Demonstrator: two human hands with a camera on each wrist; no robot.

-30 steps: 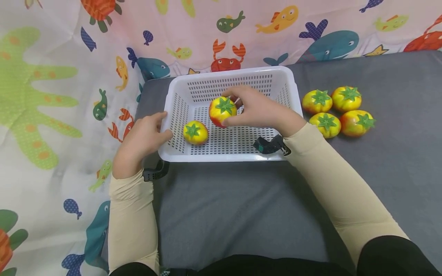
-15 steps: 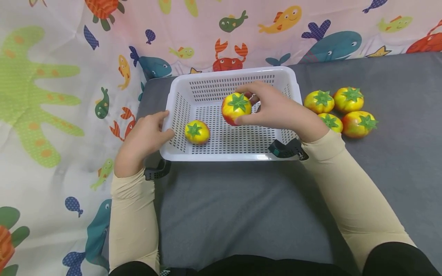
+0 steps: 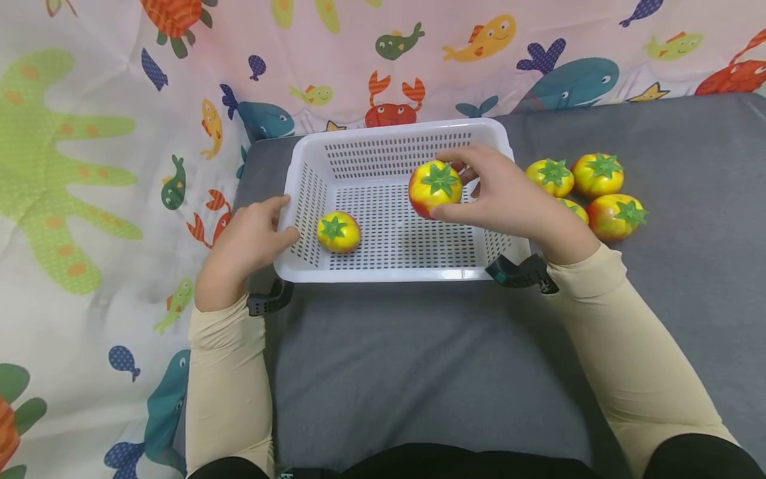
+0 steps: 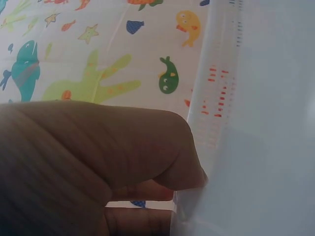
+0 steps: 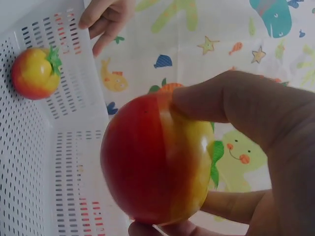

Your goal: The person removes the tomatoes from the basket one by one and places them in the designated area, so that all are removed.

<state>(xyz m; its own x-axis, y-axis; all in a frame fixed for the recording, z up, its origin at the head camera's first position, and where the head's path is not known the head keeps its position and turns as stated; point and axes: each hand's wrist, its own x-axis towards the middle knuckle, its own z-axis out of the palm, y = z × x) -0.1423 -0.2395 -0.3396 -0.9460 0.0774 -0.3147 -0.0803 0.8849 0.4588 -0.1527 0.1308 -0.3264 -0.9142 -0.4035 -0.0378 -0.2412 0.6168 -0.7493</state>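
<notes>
My right hand (image 3: pixel 509 196) grips a red-and-yellow toy tomato (image 3: pixel 435 189) with a green star-shaped top, thumb on one side and fingers on the other. It is held up over the right half of a white perforated basket (image 3: pixel 383 274). In the right wrist view the tomato's red side (image 5: pixel 135 162) faces the camera. My left hand (image 3: pixel 245 243) holds the basket's left rim; in the left wrist view the thumb (image 4: pixel 189 172) bends onto the edge, with fingers below it outside. Another tomato (image 3: pixel 338 232) lies inside the basket at left.
Several more tomatoes (image 3: pixel 615 217) sit grouped on the grey cloth (image 3: pixel 395 372) right of the basket, one partly hidden behind my right wrist. A sea-animal printed curtain (image 3: pixel 353 60) borders the cloth at the back and left.
My right hand has moved right with the tomato, from the basket's middle toward its right side. The left hand stays at the rim, and the other tomato lies in the same spot.
</notes>
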